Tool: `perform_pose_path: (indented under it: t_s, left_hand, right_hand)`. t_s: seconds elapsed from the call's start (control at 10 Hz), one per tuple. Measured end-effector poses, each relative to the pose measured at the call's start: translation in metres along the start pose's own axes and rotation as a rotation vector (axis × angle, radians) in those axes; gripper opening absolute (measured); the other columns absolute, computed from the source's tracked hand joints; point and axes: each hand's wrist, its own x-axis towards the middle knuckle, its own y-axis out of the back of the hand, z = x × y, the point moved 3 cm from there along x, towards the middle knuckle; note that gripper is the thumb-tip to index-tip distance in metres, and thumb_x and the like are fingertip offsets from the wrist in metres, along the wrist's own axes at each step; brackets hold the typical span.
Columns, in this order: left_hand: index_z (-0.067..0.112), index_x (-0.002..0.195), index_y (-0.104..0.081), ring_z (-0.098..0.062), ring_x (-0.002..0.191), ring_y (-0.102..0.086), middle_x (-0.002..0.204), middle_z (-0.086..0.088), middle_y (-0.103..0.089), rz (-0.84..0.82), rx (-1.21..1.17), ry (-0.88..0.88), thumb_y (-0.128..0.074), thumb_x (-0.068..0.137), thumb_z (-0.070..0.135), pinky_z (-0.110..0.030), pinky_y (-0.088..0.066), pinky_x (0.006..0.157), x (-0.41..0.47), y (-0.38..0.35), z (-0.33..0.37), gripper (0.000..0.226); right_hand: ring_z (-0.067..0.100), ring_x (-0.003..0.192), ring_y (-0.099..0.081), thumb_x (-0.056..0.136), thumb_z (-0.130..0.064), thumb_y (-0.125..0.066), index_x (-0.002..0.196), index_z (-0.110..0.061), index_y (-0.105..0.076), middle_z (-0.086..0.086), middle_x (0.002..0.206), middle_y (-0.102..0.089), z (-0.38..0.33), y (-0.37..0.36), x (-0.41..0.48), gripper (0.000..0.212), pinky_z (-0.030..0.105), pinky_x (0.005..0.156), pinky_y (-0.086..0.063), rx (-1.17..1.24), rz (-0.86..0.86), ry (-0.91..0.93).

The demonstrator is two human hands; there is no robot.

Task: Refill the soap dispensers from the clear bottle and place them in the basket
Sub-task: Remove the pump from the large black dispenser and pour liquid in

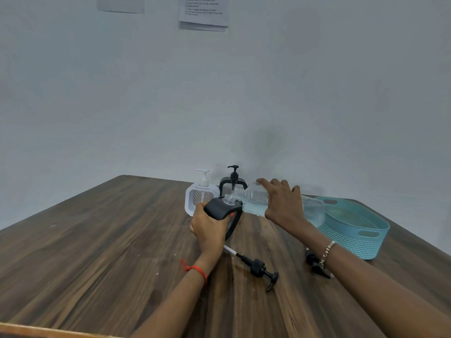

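Note:
My left hand (210, 228) grips a black soap dispenser (223, 211), pump off and tilted, on the wooden table (109, 240). My right hand (283, 203) holds the clear bottle (256, 200) on its side, its threaded neck at the dispenser's open mouth. Liquid lies in the bottle's lower part. A white dispenser (201, 195) and a second black dispenser (233, 182), both with pumps on, stand behind. The teal basket (353, 230) sits at the right with nothing visible inside.
A loose black pump with its white tube (256, 267) lies on the table in front of my left hand. A second black cap or pump (316, 263) lies partly hidden under my right forearm. The wall stands close behind the dispensers.

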Motion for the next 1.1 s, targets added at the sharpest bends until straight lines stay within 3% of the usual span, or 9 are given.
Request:
perform_pose_path:
  t_s: [0.6,0.9,1.1]
  left_hand:
    - [0.012,0.096,-0.055,-0.023,0.090,-0.060,0.088,0.004,-0.057,-0.004,-0.003,0.004,-0.087,0.058,0.024,-0.052,-0.049,0.086,-0.0004,0.0001,0.0015,0.051]
    - [0.015,0.094,-0.053,-0.026,0.094,-0.059,0.092,-0.002,-0.060,-0.007,0.005,0.024,-0.087,0.057,0.024,-0.053,-0.048,0.087,0.0020,-0.0004,0.0008,0.050]
    - [0.008,0.095,-0.056,-0.027,0.090,-0.060,0.092,-0.006,-0.064,0.007,-0.007,0.036,-0.087,0.057,0.023,-0.049,-0.049,0.086,0.0065,0.0009,0.0015,0.052]
  right_hand:
    - [0.025,0.109,-0.047,0.071,-0.003,-0.054,0.137,-0.029,-0.033,0.002,0.116,-0.055,0.0003,-0.0003,0.0026,0.074,0.042,0.091,-0.034,-0.007,0.000,0.011]
    - [0.025,0.111,-0.048,0.070,-0.008,-0.065,0.138,-0.028,-0.031,0.003,0.119,-0.055,0.0021,-0.0035,0.0034,0.079,0.042,0.095,-0.036,0.010,-0.050,-0.005]
    - [0.024,0.109,-0.049,0.063,-0.012,-0.074,0.134,-0.029,-0.035,0.002,0.117,-0.056,0.0034,-0.0070,0.0043,0.083,0.040,0.094,-0.036,0.122,-0.079,-0.035]
